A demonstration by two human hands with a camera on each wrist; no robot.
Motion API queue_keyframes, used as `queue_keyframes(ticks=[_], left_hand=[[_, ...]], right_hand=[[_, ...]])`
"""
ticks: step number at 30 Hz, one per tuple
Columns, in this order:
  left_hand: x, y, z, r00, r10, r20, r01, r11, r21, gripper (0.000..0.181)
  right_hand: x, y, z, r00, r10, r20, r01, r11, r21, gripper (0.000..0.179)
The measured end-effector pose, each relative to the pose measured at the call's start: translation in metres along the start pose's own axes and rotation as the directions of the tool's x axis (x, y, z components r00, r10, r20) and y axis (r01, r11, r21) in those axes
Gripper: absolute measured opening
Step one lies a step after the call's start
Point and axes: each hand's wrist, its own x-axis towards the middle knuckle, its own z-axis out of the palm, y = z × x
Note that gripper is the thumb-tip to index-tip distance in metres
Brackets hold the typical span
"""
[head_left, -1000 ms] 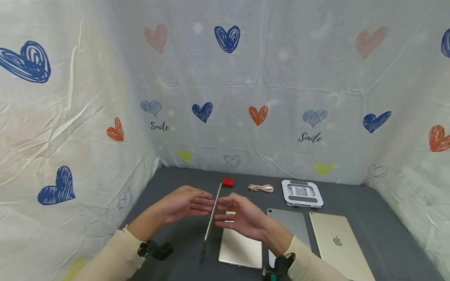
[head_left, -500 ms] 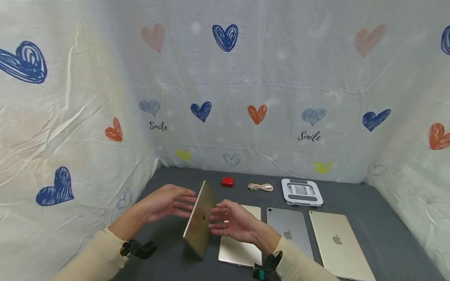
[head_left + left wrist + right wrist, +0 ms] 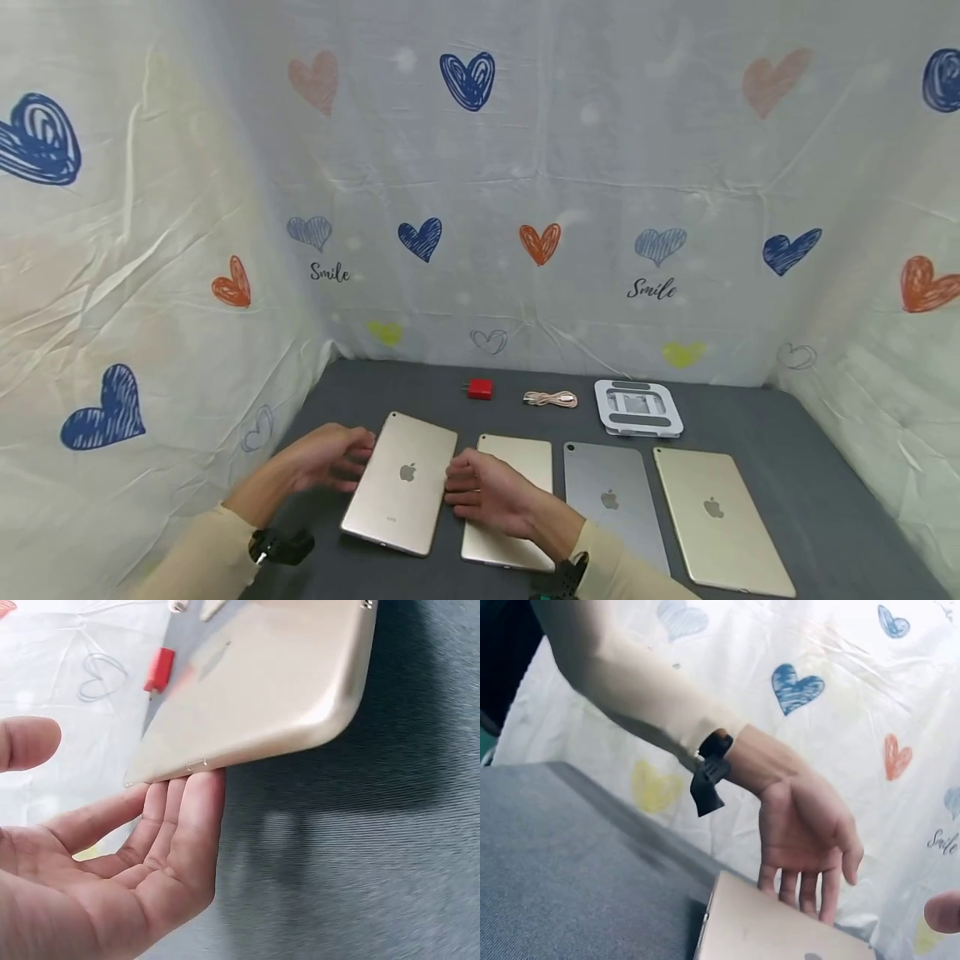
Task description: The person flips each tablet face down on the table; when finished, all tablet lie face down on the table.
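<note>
A gold tablet (image 3: 401, 492) tilts close over the dark cloth, its back with the apple logo facing up. My left hand (image 3: 330, 458) is at its left edge. In the left wrist view, the fingertips (image 3: 201, 787) support that edge from below while the thumb (image 3: 34, 742) stays apart. Beside the tablet's right edge is my right hand (image 3: 491, 496), fingers bent towards the edge. Only its thumb (image 3: 943, 912) shows in the right wrist view, off the tablet. Behind the right hand, a second gold tablet (image 3: 517, 454) lies partly covered.
Further right lie a grey tablet (image 3: 611, 475) and a larger gold tablet (image 3: 720, 533), both back up. Along the rear are a red charger plug (image 3: 480, 389), a coiled cable (image 3: 550, 399) and a white folded stand (image 3: 639, 409). White sheeting (image 3: 487, 275) with printed hearts surrounds the table.
The tablet stood on edge between both hands. It has swung down to the left, turning its logo side up. Both hands have moved left and slightly apart.
</note>
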Motion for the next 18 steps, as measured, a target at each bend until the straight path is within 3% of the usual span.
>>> queue_keyframes(ticks=[10,18], left_hand=[[0.013,-0.022,0.013,0.998,-0.046,-0.040,0.044,0.998,-0.034,0.045],[0.019,-0.026,0.019,0.998,-0.036,-0.051,0.039,0.998,0.044,0.045]], right_hand=[[-0.003,0.002,0.000,0.998,-0.022,-0.056,0.024,0.999,0.031,0.071],[-0.005,0.002,-0.002,0.998,-0.033,-0.058,0.035,0.999,0.019,0.061]])
